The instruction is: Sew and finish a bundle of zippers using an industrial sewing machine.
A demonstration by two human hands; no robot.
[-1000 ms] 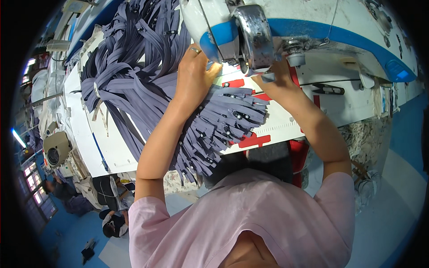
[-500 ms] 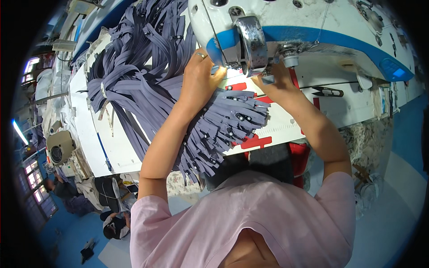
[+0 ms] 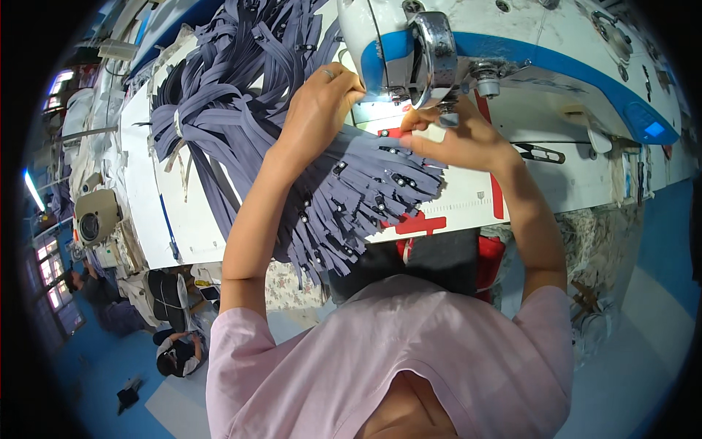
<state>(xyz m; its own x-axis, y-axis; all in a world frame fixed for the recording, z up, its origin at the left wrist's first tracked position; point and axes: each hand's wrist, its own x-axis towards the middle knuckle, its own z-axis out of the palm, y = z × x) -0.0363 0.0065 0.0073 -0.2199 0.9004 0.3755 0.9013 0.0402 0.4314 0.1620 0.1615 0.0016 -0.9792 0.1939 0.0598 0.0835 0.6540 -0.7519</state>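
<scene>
A large bundle of grey-purple zippers (image 3: 241,139) with dark sliders lies over the left and middle of the white table, tied at its left end. My left hand (image 3: 318,113) is over the bundle, beside the sewing machine's (image 3: 468,44) needle area. Its fingers are pressed together; whatever they hold is hidden. To the right of the needle, my right hand (image 3: 472,143) has its thumb and forefinger apart, pointing left, with nothing visible between them. A zipper slider (image 3: 385,133) shows just left of that thumb. The machine's lamp brightens the spot between both hands.
Thread snips (image 3: 541,154) lie on the table right of my right hand. Red tape (image 3: 424,223) marks the table near its front edge. A blue pen-like stick (image 3: 168,227) lies at the left. Other people (image 3: 179,351) sit in the background at lower left.
My right hand has drawn back from under the machine head, its thumb and forefinger now apart. My left hand has shifted slightly up and left relative to the machine. The view has moved a little.
</scene>
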